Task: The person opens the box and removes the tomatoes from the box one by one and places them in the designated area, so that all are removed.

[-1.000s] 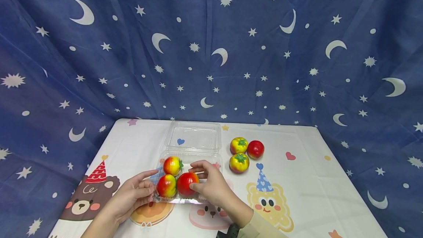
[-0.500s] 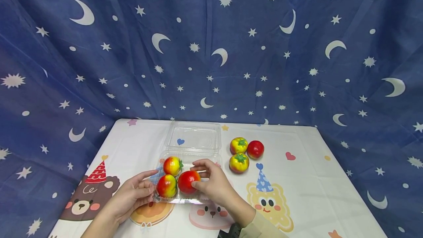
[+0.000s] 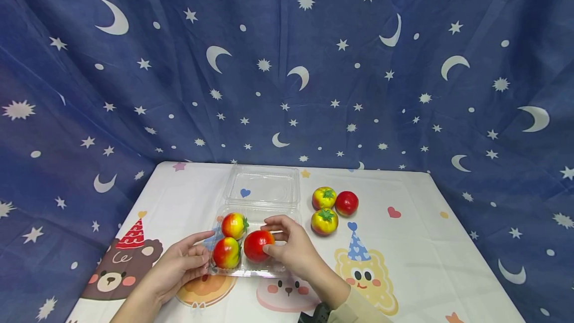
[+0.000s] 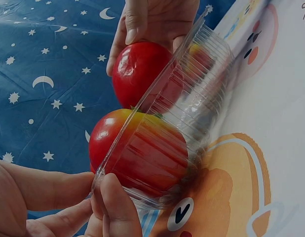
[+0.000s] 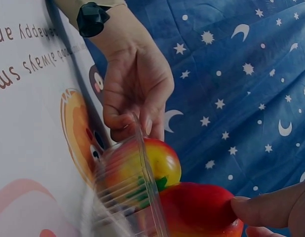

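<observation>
— Red all over, that tomato [image 3: 257, 245] in your right hand [image 3: 293, 250]: where is it sitting?

— Your thumb and fingers are curled round it, and it sits at the near right of the clear plastic clamshell box [image 3: 251, 269], partly above the rim, as the left wrist view shows. It is just beside the red-and-yellow tomato [image 3: 225, 253] in the near left corner; I cannot tell whether the two touch.

— And your left hand [image 3: 179, 263], what is it doing?

— You pinch the box's near left wall between thumb and fingers; the wrist view shows your fingertips [image 4: 113, 197] right on the ribbed plastic.

— What else lies in the box?

— One more red-and-yellow tomato with a green stalk [image 3: 234, 225] sits behind the other two, at the far left of the tray. The right part of the tray shows bare plastic. The lid [image 3: 262, 186] lies folded back flat on the desk [image 3: 417, 258], beyond the tray.

— Anything outside the box?

— Three tomatoes are grouped to the right of the lid, apart from your hands: a yellow-and-red one [image 3: 324, 197] at the back, a plain red one [image 3: 347, 203] just beside it on the right, and another yellow-and-red one [image 3: 325, 221] in front. The desk wears a white cloth printed with cartoon animals in party hats, and a blue curtain with moons and stars [image 3: 287, 64] hangs behind it.
</observation>
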Tool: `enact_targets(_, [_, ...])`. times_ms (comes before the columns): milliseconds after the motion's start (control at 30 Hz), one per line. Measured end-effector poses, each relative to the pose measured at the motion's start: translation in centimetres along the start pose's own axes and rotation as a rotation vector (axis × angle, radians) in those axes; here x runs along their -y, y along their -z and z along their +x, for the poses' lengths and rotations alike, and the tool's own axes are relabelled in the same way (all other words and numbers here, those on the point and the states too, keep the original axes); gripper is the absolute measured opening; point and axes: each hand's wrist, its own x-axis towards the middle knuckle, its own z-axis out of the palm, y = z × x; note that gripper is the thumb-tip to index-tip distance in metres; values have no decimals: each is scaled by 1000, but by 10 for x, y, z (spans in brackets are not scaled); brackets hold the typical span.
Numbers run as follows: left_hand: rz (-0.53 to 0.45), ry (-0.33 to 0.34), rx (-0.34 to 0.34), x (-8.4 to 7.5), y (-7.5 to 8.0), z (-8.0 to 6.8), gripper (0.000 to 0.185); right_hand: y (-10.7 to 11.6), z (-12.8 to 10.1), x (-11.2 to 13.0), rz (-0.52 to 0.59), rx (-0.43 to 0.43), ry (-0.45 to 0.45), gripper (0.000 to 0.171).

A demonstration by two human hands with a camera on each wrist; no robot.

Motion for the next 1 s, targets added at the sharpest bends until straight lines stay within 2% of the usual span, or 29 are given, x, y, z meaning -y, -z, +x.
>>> enact_targets(467, [-5,-9,2,2,1,1,81,7,-2,-3,14,-5,19,52])
enact_targets(1000, [5,6,-7,1,1,1,81,18,-5,0,52,-29,-48,51])
